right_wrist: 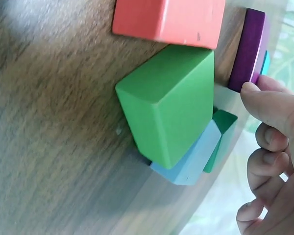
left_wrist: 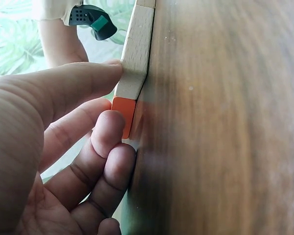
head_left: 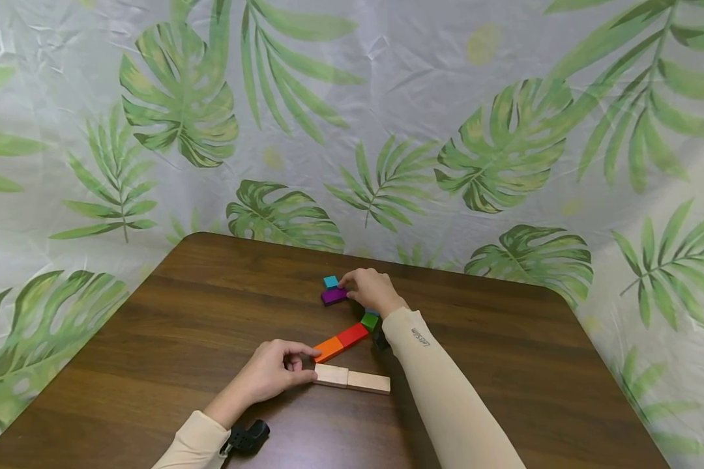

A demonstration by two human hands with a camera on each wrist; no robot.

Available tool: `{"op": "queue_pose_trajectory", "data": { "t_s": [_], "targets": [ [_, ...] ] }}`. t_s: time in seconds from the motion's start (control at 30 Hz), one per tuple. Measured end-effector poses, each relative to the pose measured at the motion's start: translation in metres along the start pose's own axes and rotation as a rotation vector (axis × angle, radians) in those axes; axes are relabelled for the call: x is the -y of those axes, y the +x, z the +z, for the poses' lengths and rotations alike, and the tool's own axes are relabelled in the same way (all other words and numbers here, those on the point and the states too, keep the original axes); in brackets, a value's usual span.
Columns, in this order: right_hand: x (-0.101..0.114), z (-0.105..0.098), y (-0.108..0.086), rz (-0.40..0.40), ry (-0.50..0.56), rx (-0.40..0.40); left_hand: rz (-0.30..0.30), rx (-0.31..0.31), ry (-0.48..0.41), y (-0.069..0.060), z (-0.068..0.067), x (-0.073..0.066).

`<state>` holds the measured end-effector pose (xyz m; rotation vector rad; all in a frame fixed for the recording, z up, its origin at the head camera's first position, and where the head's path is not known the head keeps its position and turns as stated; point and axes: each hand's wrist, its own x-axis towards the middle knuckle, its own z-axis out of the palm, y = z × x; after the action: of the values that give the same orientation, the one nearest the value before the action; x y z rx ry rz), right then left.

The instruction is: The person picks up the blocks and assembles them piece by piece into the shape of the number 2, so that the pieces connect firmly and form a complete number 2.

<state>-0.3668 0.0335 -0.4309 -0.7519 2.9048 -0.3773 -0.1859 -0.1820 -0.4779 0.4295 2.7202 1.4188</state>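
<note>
My left hand (head_left: pixel 272 371) touches two blocks at their left ends. Its thumb rests against a plain wooden block (head_left: pixel 331 376), and its index fingertip meets an orange block (head_left: pixel 328 350); the other fingers curl in. Farther back, my right hand (head_left: pixel 372 290) pinches the end of a purple block (right_wrist: pixel 249 49) between thumb and index finger. A cyan block (head_left: pixel 330 282) sits just behind the purple one. In the right wrist view, a red block (right_wrist: pixel 169 22), a green block (right_wrist: pixel 171 107), a light blue block (right_wrist: pixel 191 156) and a darker green block (right_wrist: pixel 223 139) form a bent row.
A second plain wooden block (head_left: pixel 368 382) continues the near row to the right. The brown wooden table (head_left: pixel 211 293) has rounded far corners. A leaf-patterned curtain (head_left: pixel 387 130) hangs behind it. A black wrist camera (head_left: pixel 249 436) is strapped to the left wrist.
</note>
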Motion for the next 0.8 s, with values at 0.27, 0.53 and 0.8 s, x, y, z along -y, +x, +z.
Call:
{"op": "queue_pose_trajectory", "data": {
  "t_s": [0.27, 0.53, 0.8],
  "targets": [
    [-0.0027, -0.0005, 0.0001, 0.029, -0.031, -0.026, -0.002, -0.001, 0.003, 0.0002, 0.0003, 0.0011],
    [-0.0032, -0.0029, -0.0017, 0.028, -0.029, -0.017, 0.001, -0.003, 0.003, 0.0001, 0.0006, 0.0017],
    [-0.0061, -0.0028, -0.0013, 0.037, -0.033, -0.020, -0.005, -0.002, 0.001, 0.0000, 0.0002, 0.0002]
  ]
}}
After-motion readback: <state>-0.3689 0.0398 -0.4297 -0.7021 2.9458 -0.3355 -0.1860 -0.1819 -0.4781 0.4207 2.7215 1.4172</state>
